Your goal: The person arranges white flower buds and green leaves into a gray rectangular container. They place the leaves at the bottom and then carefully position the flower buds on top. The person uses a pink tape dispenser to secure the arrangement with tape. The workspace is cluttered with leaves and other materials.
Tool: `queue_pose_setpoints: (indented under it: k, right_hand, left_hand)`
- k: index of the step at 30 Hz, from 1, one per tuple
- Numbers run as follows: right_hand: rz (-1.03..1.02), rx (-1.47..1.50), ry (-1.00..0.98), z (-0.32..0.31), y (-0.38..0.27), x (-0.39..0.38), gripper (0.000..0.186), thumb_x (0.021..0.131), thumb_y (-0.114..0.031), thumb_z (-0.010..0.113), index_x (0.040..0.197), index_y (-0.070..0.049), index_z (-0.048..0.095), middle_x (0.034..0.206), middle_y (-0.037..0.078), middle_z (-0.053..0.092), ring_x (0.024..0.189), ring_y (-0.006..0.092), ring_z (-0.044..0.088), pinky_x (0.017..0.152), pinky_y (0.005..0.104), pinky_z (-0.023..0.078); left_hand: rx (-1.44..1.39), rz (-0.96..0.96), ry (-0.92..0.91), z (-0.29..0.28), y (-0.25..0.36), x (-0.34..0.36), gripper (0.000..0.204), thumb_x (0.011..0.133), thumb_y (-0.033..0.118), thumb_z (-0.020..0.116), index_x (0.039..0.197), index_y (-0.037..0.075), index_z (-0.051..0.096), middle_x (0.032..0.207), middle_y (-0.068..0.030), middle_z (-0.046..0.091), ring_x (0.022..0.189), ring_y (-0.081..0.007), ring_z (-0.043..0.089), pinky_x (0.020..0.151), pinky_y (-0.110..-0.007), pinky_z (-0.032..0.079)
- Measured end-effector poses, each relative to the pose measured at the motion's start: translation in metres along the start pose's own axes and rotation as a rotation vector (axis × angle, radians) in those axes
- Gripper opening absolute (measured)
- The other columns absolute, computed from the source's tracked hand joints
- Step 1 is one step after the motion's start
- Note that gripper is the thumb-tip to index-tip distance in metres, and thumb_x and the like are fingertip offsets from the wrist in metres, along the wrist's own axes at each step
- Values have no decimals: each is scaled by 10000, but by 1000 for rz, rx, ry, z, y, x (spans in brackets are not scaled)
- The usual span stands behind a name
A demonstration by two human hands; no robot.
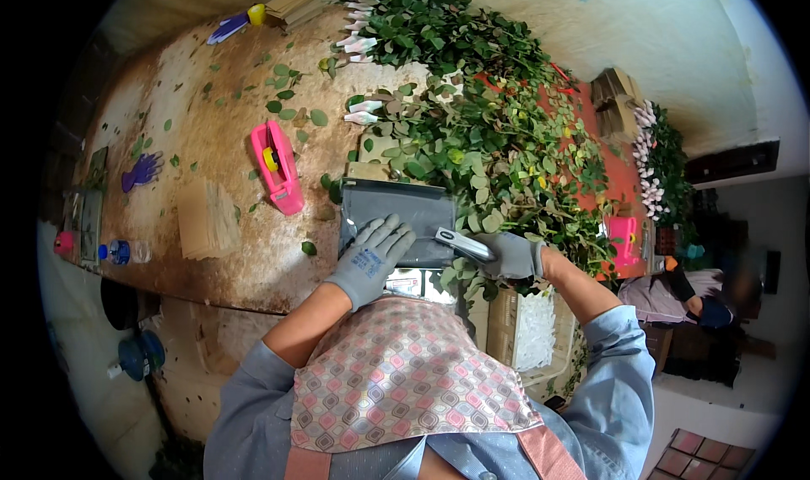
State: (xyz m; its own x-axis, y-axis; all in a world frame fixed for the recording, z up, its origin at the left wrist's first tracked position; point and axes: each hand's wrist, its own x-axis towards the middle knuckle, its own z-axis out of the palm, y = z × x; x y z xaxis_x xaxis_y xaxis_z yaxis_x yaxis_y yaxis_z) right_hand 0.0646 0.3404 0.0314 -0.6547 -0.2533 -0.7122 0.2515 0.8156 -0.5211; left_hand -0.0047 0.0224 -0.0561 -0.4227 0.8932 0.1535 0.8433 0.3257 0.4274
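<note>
Tool [467,245] in right grip [511,256], long axis aslant, tip leftward

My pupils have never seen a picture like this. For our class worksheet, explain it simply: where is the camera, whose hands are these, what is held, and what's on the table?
There is no robot here. A wide fisheye camera on a person's head looks down, so straight edges bend. The hands are that person's own, in grey gloves. The left hand lies flat on a dark sheet; the right hand grips a silver-grey tool, perhaps a stapler. On the worn table are a pink tape dispenser, a purple glove, brown paper and piled leafy stems.
</note>
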Motion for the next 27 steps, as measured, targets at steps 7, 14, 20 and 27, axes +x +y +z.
queue_pose_setpoints:
  k: [7, 14, 20, 27]
  right_hand:
    - [132, -335, 122, 15, -9, 5, 582, 869, -303, 741, 1356, -33, 569, 933, 219, 734, 890, 400, 712, 793, 474, 548]
    - [-18, 125, 108, 17, 16, 2, 560, 881, -292, 766, 1345, -24, 605, 957, 205, 744, 847, 348, 716, 774, 438, 537]
    - [-34, 58, 234, 23, 16, -9, 591, 855, -178, 766, 1404, -54, 588, 941, 127, 745, 803, 213, 700, 717, 347, 539]
    - [41, 19, 38, 15, 2, 6, 583, 829, -176, 737, 1379, -67, 579, 977, 128, 742, 823, 242, 709, 737, 375, 554]
  left_hand:
    - [-30, -22, 11, 0, 3, 1, 649, 836, 31, 557, 1477, 12, 462, 1507, -171, 498, 1475, -353, 388, 1245, -486, 248]
    - [-25, -24, 11, -1, 2, 1, 643, 839, 25, 555, 1475, 15, 465, 1504, -167, 501, 1476, -349, 389, 1241, -485, 257]
    - [-32, -11, 44, 4, 0, -2, 634, 856, 40, 543, 1483, 15, 457, 1512, -169, 497, 1480, -347, 382, 1243, -485, 250]
    - [-5, 12, 61, 7, -1, -4, 640, 865, 47, 542, 1496, 10, 443, 1514, -176, 492, 1482, -353, 376, 1243, -488, 244]
